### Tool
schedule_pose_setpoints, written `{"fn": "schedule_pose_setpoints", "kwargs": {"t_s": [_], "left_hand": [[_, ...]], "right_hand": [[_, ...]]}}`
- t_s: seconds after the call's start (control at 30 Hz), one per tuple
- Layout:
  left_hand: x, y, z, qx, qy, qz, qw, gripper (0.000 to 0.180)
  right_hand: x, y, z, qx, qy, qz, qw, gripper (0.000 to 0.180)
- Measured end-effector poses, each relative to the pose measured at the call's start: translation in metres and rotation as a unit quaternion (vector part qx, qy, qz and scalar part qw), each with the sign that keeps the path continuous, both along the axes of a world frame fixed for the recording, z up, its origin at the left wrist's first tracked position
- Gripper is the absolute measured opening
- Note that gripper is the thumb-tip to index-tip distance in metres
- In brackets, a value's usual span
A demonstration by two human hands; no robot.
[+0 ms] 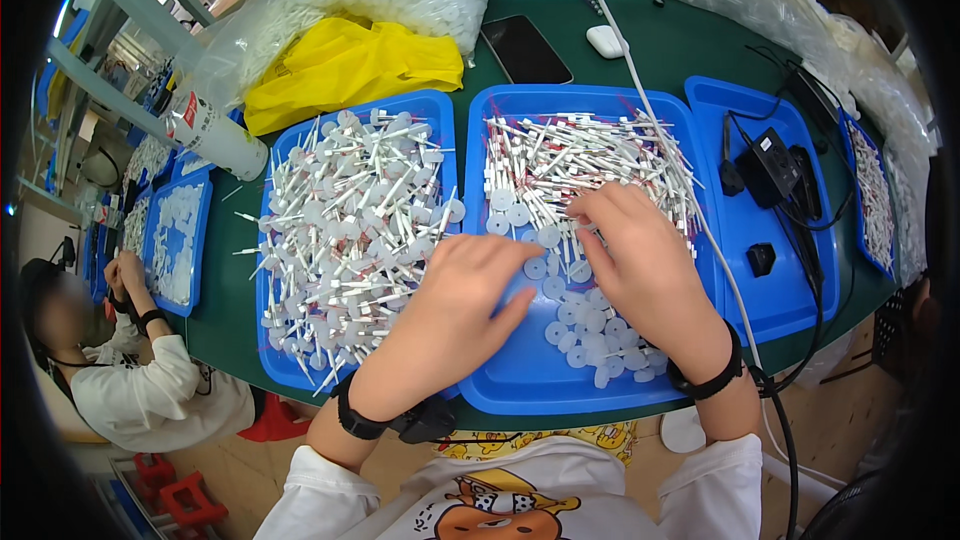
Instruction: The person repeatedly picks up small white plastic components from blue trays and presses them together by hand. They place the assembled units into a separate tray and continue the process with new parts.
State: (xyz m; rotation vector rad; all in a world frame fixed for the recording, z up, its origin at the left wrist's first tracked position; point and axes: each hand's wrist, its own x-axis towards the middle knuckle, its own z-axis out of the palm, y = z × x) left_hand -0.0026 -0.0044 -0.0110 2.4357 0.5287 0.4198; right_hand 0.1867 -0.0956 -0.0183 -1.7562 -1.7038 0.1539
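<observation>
The middle blue tray (487,385) holds thin white sticks (560,155) with reddish wires at its far end. Nearer lie loose translucent round discs (600,335), each with a small centre hole. Over this tray's left edge is my left hand (450,305), thumb and forefinger apart with nothing seen between them. My right hand (640,265) bends down at the border of sticks and discs, thumb and forefinger close together; whatever they pinch is too small to name. In the left blue tray (290,365) is a heap of white sticks fitted with discs (350,230).
A yellow plastic bag (350,70), a phone (527,50) and a white earbud case (606,41) lie behind the trays. A white cable (640,80) crosses the middle tray. The right blue tray (735,230) holds a black adapter (768,168). Another person (150,380) works at left.
</observation>
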Motion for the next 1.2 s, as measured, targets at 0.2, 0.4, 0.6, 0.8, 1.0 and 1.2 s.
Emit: {"fn": "schedule_pose_setpoints", "kwargs": {"t_s": [0.2, 0.4, 0.6, 0.8, 1.0, 1.2], "left_hand": [[0.002, -0.006, -0.013, 0.114, 0.044, -0.039, 0.992, 0.039], [-0.001, -0.002, -0.015, 0.134, 0.066, -0.052, 0.987, 0.029], [-0.002, -0.002, -0.015, 0.14, 0.06, -0.055, 0.987, 0.023], [0.002, -0.003, -0.009, 0.11, 0.024, -0.029, 0.993, 0.025], [0.006, -0.005, 0.006, -0.015, -0.083, 0.027, 0.996, 0.031], [0.007, -0.003, -0.002, -0.215, -0.228, 0.093, 0.945, 0.035]], "right_hand": [[0.0, -0.003, -0.002, -0.043, -0.045, -0.026, 0.998, 0.02], [0.005, -0.005, -0.007, -0.035, -0.087, -0.053, 0.994, 0.025], [0.005, -0.006, -0.008, -0.069, -0.115, -0.063, 0.989, 0.029], [0.007, -0.005, -0.007, -0.108, -0.12, -0.089, 0.983, 0.023], [0.009, -0.006, -0.008, -0.088, -0.138, -0.081, 0.983, 0.019], [-0.002, 0.007, 0.008, 0.066, 0.069, -0.043, 0.994, 0.018]]}}
